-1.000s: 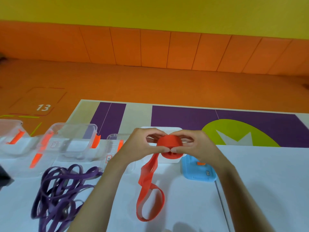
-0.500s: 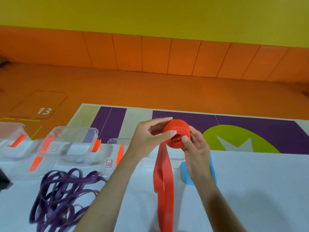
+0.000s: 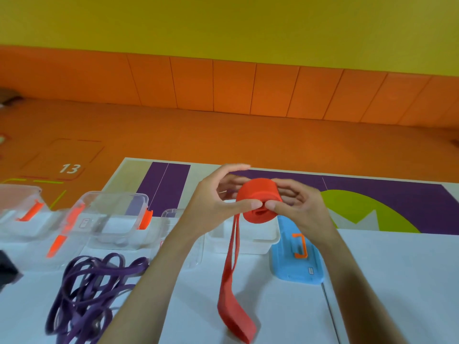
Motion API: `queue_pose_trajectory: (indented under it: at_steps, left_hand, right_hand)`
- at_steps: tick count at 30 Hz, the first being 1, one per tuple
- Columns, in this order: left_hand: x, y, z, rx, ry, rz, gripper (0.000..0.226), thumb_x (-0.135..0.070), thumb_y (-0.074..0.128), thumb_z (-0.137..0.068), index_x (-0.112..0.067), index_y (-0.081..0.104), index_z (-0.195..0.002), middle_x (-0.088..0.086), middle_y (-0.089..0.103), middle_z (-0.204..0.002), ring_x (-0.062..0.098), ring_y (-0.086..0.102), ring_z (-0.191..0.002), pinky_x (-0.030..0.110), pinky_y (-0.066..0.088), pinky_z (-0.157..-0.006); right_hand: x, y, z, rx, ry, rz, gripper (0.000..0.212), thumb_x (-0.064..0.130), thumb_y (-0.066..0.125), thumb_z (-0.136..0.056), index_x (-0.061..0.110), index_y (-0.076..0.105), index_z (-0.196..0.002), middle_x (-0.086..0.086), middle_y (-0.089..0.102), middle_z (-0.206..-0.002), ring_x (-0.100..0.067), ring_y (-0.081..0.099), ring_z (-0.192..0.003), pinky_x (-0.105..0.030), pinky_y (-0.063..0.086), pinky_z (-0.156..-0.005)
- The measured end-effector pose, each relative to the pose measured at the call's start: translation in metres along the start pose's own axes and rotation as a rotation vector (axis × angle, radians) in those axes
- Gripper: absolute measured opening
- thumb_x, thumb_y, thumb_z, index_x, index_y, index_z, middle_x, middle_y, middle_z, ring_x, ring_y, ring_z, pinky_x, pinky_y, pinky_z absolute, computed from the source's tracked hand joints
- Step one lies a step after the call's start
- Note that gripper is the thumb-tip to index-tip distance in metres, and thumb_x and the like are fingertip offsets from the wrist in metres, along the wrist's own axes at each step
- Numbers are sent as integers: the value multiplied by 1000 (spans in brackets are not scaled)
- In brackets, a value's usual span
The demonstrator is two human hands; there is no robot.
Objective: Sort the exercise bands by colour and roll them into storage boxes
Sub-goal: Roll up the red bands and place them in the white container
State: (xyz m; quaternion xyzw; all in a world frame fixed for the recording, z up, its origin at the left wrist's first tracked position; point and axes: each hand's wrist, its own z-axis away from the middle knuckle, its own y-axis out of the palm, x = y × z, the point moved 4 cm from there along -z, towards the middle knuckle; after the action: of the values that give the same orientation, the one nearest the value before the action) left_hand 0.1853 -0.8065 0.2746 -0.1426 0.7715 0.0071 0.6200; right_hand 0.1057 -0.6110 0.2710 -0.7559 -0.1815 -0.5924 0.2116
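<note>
— Where's the red band [image 3: 258, 198]?
— Mostly rolled, held above the table [image 3: 385, 281]; the left hand [image 3: 211, 207] and right hand [image 3: 304, 211] both pinch the roll, tail trailing onto it.

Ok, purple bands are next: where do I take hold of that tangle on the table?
Pinch the flat strands that stick out at the far right end of the purple bands, coming down from above with the left hand once it frees the red roll. Those strands lie almost straight, clear of the knotted middle, so one would probably draw out cleanly.
</note>
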Motion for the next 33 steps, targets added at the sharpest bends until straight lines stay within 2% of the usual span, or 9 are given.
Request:
queue_pose_trajectory:
  at_steps: [6, 9, 13, 16, 19, 22, 26, 30, 33]
  left_hand:
    - [20, 2, 13, -56, -119, 193, 41, -1, 87, -78, -12, 75, -115, 2, 82, -105, 16, 78, -99, 21, 59, -84]
    - [19, -4, 12, -30, -99, 35, 41, -9, 92, -76, -15, 78, -114, -5, 82, -102, 12, 78, -97, 20, 59, -84]
    - [11, -4, 8, 155, -56, -279, 45, -29, 96, -75, -21, 79, -116, -13, 80, -103, 4, 75, -97, 22, 60, -88]
    - [10, 0, 3, 153, -76, -277, 43, -36, 92, -79, -25, 76, -116, -14, 78, -106, 5, 73, -102, 25, 61, -91]
    - [21, 2, 4, 109, -153, -86, 49, -37, 93, -76, -25, 73, -119, -9, 79, -109, 13, 74, -105, 30, 61, -92]
    - [31, 7, 12, 30, -150, -11, 45, -27, 93, -76, -23, 74, -116, -7, 80, -107, 14, 76, -104, 31, 60, -95]
    - [28, 3, 14, 45, -123, -103, 36, -25, 91, -81, -23, 77, -114, -10, 81, -103, 11, 77, -99, 28, 61, -91]
    - [16, -2, 8, 207, -93, -243, 38, -25, 89, -84, -18, 77, -120, -11, 80, -105, 6, 76, -98, 24, 61, -90]
    - [14, 0, 4, 206, -102, -211, 43, -27, 89, -84, -21, 71, -122, -10, 80, -107, 7, 76, -101, 25, 61, -91]
  right_hand:
    - [-16, 10, 5, -135, -35, -152, 41, 20, 90, -76, 20, 72, -112, -8, 78, -110, -29, 74, -108, -43, 58, -97]
    - [-33, 6, 12, -60, 46, -114, 38, 20, 87, -76, 23, 72, -112, -9, 77, -112, -29, 71, -111, -45, 55, -100]
    - [-31, -3, 10, 182, 132, 103, 56, 23, 93, -74, 25, 70, -125, 1, 76, -119, -19, 72, -114, -41, 58, -100]
    - [-25, -3, 8, 72, 67, 123, 44, 25, 89, -73, 25, 74, -114, 1, 79, -108, -19, 75, -104, -41, 60, -96]
    - [-31, 2, 12, -76, 20, -60, 36, 22, 90, -76, 25, 77, -110, -7, 79, -106, -27, 76, -102, -38, 62, -87]
    - [-46, 12, 18, -174, 67, -238, 30, 27, 87, -78, 25, 78, -108, -11, 78, -106, -32, 74, -102, -35, 62, -79]
    - [-53, 8, 21, -66, 86, -112, 39, 36, 88, -74, 29, 76, -111, -8, 77, -112, -25, 72, -108, -33, 57, -90]
    - [-43, -1, 13, 134, 105, 19, 63, 21, 93, -73, 25, 68, -130, -1, 74, -125, -20, 70, -118, -39, 58, -99]
    - [-35, -1, 6, 76, 57, 119, 50, 28, 92, -71, 32, 73, -118, 3, 78, -113, -18, 73, -109, -46, 59, -98]
